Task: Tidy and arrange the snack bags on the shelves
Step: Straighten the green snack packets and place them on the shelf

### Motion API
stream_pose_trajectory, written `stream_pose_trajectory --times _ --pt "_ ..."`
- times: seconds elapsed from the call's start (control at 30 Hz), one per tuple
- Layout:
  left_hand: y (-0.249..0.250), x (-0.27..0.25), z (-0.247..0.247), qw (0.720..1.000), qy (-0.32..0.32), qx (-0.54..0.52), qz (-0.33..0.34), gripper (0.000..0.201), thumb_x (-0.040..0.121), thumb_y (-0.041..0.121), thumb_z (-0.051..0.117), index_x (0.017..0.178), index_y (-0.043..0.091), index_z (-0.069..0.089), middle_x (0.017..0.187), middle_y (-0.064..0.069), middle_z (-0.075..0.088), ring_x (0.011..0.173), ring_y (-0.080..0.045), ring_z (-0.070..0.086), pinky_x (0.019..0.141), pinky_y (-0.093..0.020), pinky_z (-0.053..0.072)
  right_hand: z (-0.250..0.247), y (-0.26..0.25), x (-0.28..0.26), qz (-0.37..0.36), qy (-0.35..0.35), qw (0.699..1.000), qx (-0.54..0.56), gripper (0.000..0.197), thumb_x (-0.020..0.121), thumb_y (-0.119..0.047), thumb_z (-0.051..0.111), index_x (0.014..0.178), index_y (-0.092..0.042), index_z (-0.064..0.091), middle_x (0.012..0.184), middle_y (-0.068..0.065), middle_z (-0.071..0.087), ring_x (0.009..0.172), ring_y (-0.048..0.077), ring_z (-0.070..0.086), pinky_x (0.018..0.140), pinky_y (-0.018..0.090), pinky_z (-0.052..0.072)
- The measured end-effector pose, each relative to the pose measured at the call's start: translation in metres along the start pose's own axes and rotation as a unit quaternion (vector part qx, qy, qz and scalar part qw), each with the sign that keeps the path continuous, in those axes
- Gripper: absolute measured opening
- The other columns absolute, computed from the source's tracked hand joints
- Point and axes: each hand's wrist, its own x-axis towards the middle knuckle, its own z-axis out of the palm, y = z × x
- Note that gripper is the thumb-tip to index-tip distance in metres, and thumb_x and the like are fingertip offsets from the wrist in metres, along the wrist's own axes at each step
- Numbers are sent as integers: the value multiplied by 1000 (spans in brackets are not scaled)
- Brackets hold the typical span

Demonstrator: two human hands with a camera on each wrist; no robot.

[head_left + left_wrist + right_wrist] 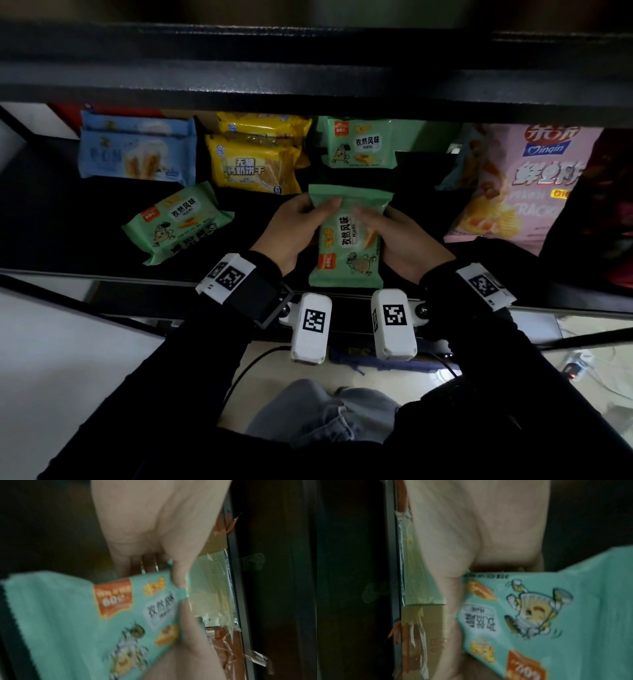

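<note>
Both hands hold one green snack bag [349, 236] turned lengthwise over the front of the dark shelf [68, 205]. My left hand [301, 222] grips its upper left side, thumb on the printed face. My right hand [394, 233] grips the right side, fingers across the front. The wrist views show the same green bag [85, 615] [547, 615], blurred, with my left hand [171, 574] and my right hand [453, 601] pinching its edge. A second green bag [178, 222] lies tilted at the left front. A third green bag [359, 144] stands at the back.
Blue bags [137, 150] and yellow bags [257, 161] are stacked at the back left and centre. A large pink prawn cracker bag [524, 185] leans at the right. An upper shelf board [308, 75] overhangs. Cables lie on the floor [582, 370] below.
</note>
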Motion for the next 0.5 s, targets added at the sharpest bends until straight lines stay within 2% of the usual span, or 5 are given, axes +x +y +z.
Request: stream_pose_trajectory --times 0.1,0.17,0.3,0.43,0.5 --pt "-2 3 3 999 21 -22 -17 12 92 17 62 102 13 66 96 0 72 84 -13 70 70 -25 57 2 -1 3 7 51 998 33 30 93 -21 58 120 -10 60 118 15 66 110 31 63 96 45 50" --pt "-2 5 6 999 30 -32 -25 8 91 16 63 98 15 67 90 1 72 80 -12 70 66 -25 56 4 -1 7 13 87 995 52 31 90 -16 60 120 -8 61 114 16 68 103 31 65 90 44 53" --pt "2 4 9 997 30 -53 -39 19 93 22 61 109 13 65 99 -3 70 89 -17 67 78 -35 56 5 -5 10 23 122 991 54 30 89 -15 62 118 -10 62 108 16 70 91 29 68 79 39 55" --pt "9 4 6 993 19 -103 -48 26 97 26 53 118 13 62 109 -6 69 98 -21 66 84 -39 55 6 -3 6 -10 83 993 89 35 94 -24 57 126 -12 56 117 13 67 103 28 67 88 42 55" --pt "13 5 5 987 30 -153 -50 28 99 25 50 123 12 59 114 -8 68 100 -23 66 81 -38 56 3 -3 3 -20 53 997 53 40 87 -33 62 123 -16 56 115 8 69 104 24 67 87 40 56"
